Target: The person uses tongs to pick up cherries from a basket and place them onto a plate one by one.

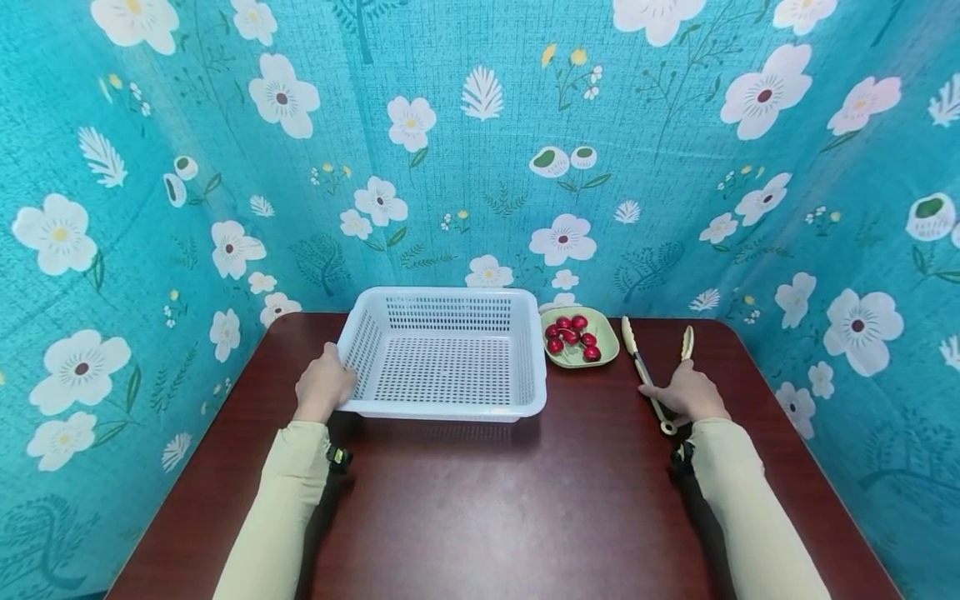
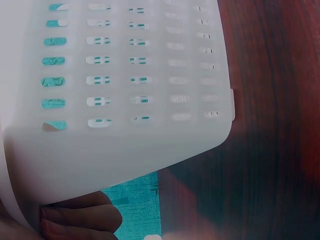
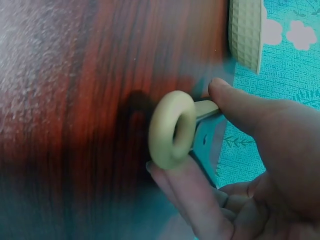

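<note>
In the head view, my left hand (image 1: 326, 385) grips the left rim of a white slotted plastic basket (image 1: 442, 410). The left wrist view shows curled fingers (image 2: 85, 217) under that rim, beside the slotted side wall (image 2: 117, 145). Nothing lies in the basket. A pair of tongs (image 1: 643, 367) is in my right hand (image 1: 692, 392), its two arms spread apart with pale tips pointing to the back. Seen from the right wrist, thumb and fingers hold the tongs near their pale ring end (image 3: 172, 130), and the palm side is partly hidden.
A pale green plate (image 1: 609, 342) with several small round red fruits (image 1: 570, 337) stands between basket and tongs, near the table's back edge. Dark brown wood forms the tabletop (image 1: 480, 508). Blue flowered cloth (image 1: 465, 167) hangs close behind and along both sides.
</note>
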Motion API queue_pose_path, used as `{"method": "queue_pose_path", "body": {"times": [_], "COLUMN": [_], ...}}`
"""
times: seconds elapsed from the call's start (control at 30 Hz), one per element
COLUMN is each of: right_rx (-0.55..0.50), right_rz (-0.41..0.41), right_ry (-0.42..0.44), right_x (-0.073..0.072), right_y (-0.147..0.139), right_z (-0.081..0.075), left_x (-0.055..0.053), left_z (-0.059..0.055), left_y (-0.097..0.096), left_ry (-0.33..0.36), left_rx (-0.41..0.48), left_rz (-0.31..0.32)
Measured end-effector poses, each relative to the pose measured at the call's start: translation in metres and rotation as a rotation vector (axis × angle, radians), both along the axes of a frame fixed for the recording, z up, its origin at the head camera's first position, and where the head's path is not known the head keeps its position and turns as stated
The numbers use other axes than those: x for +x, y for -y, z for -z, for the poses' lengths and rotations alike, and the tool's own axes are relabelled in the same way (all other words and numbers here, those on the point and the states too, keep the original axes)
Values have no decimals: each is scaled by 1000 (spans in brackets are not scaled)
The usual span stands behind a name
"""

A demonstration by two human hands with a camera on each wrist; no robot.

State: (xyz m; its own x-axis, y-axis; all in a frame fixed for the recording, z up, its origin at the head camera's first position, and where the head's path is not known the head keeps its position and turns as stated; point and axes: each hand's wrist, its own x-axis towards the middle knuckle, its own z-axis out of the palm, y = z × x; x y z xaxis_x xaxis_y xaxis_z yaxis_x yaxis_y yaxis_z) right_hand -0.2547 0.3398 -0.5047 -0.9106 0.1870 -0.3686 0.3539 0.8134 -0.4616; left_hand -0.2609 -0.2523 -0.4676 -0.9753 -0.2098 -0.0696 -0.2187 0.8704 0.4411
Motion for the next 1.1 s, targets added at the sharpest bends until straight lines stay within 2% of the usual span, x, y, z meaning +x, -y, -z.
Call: {"method": "queue_pose_path", "body": {"times": [0.17, 0.47, 0.63, 0.77, 1.1], "right_rx": [11, 32, 39, 29, 55], "right_rz": [7, -9, -7, -1, -36], "right_ry": [-4, 1, 2, 4, 4], "right_x": [0, 8, 9, 9, 4], "right_y": [2, 10, 12, 10, 3], "right_z": [1, 11, 9, 6, -3], "left_x": [2, 14, 16, 13, -2], "left_z": [1, 10, 11, 9, 3], "left_y": [1, 8, 8, 8, 5], "left_ry": [9, 38, 30, 19, 13], "left_rx": [7, -8, 1, 3, -7], "left_rz": [-4, -7, -4, 2, 11]}}
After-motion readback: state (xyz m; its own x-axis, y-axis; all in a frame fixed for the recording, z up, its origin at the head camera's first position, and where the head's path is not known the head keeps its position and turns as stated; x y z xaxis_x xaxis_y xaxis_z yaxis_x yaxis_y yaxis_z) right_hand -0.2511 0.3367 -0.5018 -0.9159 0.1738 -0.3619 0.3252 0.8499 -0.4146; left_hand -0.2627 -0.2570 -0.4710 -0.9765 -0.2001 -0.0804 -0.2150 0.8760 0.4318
